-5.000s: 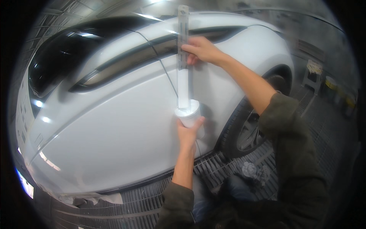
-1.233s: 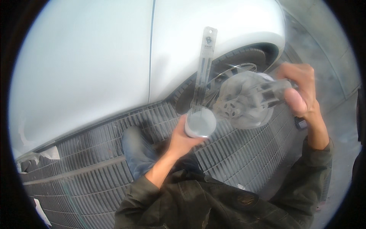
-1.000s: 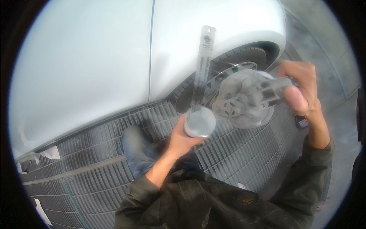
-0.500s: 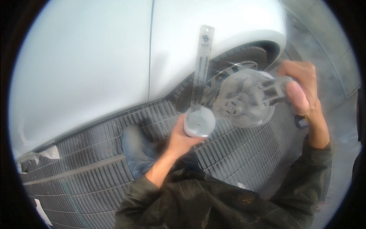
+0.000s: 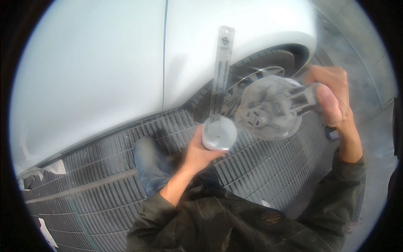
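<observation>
My left hand [image 5: 198, 152] is closed around a cup [image 5: 220, 134] with whitish-grey liquid in it. A tall clear mixing stick [image 5: 221, 69] with dark markings stands in the cup, leaning on its far rim. On the right, my right hand [image 5: 334, 95] grips the handle of a can with a grey stirring lid [image 5: 268, 111], thumb on top. The can is tilted, its lid toward the cup and close to the cup's right side. I cannot make out a stream between them.
A white car body [image 5: 96, 75] fills the far left, with its wheel [image 5: 268, 67] behind the can. Below lies a grated metal floor [image 5: 105, 197]. Torn white paper [image 5: 54, 167] hangs at the left. My knee [image 5: 151, 164] is beside my left forearm.
Very little differs. Both hands, the cup and the tilted can keep nearly the same places; the stick's top has shifted very slightly left.
</observation>
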The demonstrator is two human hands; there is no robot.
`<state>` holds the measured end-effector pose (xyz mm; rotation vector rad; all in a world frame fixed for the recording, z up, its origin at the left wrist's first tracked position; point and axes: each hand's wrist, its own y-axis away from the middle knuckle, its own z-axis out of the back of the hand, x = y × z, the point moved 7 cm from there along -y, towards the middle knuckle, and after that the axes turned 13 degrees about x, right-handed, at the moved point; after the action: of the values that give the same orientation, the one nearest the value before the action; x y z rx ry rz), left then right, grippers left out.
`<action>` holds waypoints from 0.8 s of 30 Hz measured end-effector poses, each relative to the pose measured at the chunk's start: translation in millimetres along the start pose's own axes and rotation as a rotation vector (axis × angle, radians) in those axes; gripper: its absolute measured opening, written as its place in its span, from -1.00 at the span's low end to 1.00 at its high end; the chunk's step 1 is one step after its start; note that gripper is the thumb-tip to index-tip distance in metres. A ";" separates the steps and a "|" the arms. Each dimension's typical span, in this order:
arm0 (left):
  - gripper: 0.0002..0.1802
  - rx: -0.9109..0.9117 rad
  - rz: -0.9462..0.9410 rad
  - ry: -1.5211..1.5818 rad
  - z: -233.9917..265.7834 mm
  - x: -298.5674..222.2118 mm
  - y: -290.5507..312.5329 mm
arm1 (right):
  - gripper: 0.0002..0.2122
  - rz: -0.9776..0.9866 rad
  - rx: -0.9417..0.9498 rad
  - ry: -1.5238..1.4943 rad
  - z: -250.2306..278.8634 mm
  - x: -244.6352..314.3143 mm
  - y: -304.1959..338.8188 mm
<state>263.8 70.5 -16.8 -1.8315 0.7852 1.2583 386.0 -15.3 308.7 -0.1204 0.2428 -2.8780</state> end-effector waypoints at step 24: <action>-0.17 -0.009 0.078 -0.012 -2.3 16.0 -2.4 | -0.42 -0.022 -0.048 -0.004 -4.2 -24.2 11.5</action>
<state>272.0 68.7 -30.8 -1.8143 0.8527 1.3236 411.7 -19.5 301.1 -0.1388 0.3124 -2.8945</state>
